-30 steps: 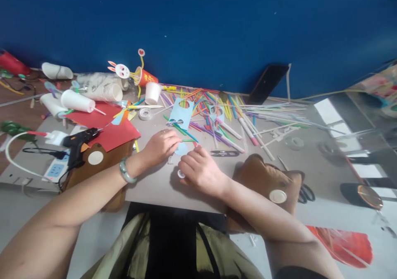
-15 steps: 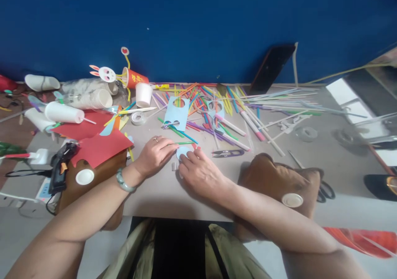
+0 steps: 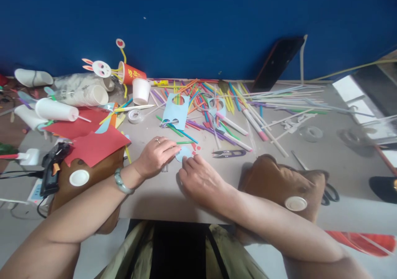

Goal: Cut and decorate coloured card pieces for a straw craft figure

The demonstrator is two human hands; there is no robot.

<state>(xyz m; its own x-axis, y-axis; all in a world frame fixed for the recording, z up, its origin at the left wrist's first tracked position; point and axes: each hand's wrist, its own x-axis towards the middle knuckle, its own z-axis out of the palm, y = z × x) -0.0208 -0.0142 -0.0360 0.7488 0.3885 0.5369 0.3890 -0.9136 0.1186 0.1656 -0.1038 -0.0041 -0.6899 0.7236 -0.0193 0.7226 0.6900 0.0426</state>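
Observation:
A small light-blue paper circle (image 3: 185,153) lies between my hands on the table. My left hand (image 3: 159,155), with a ring and a jade-like bangle, has its fingers pressed together at the circle's left edge. My right hand (image 3: 200,175) is closed, fingers curled at the circle's lower edge; what they pinch, if anything, is hidden. Just beyond the left fingertips is a green stick (image 3: 186,143). Small red paper bits (image 3: 194,150) lie right of the circle. A small clear piece (image 3: 165,168) shows below my left hand.
Purple-handled snips (image 3: 228,153) lie to the right. Behind are a cut blue sheet (image 3: 176,110) and heaped coloured sticks and markers. Red paper (image 3: 96,144), paper cups (image 3: 141,91) and a rabbit-face cup figure (image 3: 132,73) are left. A brown cloth bundle (image 3: 279,180) sits right.
My right hand has drawn slightly down, uncovering more of the blue circle and the red bits. The small clear piece now shows farther left, below my left hand. The view has shifted slightly.

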